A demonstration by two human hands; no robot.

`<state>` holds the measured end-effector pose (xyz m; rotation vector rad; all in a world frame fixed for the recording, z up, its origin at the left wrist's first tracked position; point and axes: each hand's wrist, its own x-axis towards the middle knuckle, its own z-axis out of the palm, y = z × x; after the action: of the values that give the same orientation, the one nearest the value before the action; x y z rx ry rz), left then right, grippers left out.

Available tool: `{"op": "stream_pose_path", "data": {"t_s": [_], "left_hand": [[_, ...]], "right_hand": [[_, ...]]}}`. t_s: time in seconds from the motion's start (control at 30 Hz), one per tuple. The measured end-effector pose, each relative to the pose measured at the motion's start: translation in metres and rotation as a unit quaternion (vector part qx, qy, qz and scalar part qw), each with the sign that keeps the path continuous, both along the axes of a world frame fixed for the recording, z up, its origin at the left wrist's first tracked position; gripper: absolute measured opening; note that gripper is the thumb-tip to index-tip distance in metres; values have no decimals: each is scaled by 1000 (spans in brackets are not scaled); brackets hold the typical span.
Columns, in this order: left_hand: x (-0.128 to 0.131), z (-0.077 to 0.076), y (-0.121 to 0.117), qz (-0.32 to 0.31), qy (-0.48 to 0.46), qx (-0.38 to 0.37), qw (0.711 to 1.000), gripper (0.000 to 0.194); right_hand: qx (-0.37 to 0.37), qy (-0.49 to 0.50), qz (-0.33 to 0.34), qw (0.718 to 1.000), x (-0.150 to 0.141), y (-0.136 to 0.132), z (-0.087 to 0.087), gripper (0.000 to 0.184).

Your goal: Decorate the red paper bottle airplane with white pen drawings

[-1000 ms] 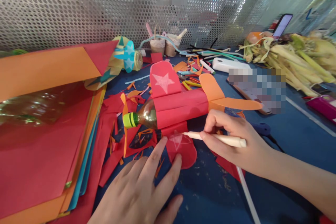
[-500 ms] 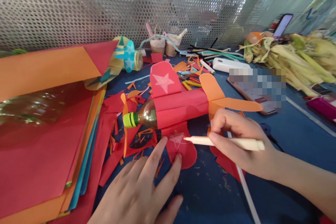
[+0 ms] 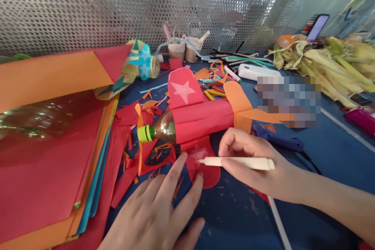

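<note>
A toy plane made from a plastic bottle (image 3: 166, 127) lies across the table, wrapped in red paper (image 3: 205, 119) with an orange tail (image 3: 238, 99). Its far red wing (image 3: 177, 76) carries a pale star. On the near wing (image 3: 209, 175) a fainter star is partly coloured in. My left hand (image 3: 158, 203) has its fingers spread, two fingertips resting on the near wing. Pinched in my right hand (image 3: 258, 160) is a white marker (image 3: 243, 162), its tip touching the star on that wing.
Stacked coloured paper (image 3: 43, 179) fills the left, with a clear bottle on it. Paper scraps (image 3: 129, 164) surround the plane. A blue glue gun (image 3: 278, 138) with a cord lies at right. Behind are two small baskets (image 3: 176, 50) and dry corn husks (image 3: 325, 62).
My right hand has moved left and the marker tip slid down and left across the star. More of the blue glue gun shows. My left hand stays in place.
</note>
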<state>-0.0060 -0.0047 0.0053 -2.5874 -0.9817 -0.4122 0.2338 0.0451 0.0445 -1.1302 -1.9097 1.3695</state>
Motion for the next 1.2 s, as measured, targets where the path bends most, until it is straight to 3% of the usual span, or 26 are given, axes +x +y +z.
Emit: {"op": "stream_pose_path", "data": {"t_s": [0.13, 1.2], "left_hand": [[0, 1, 0, 3, 4, 2, 1000, 41], [2, 4, 0, 3, 3, -3, 1000, 41]], "right_hand": [[3, 3, 25, 1000, 2, -1, 0, 11], [31, -38, 0, 999, 1, 0, 1, 14]]}}
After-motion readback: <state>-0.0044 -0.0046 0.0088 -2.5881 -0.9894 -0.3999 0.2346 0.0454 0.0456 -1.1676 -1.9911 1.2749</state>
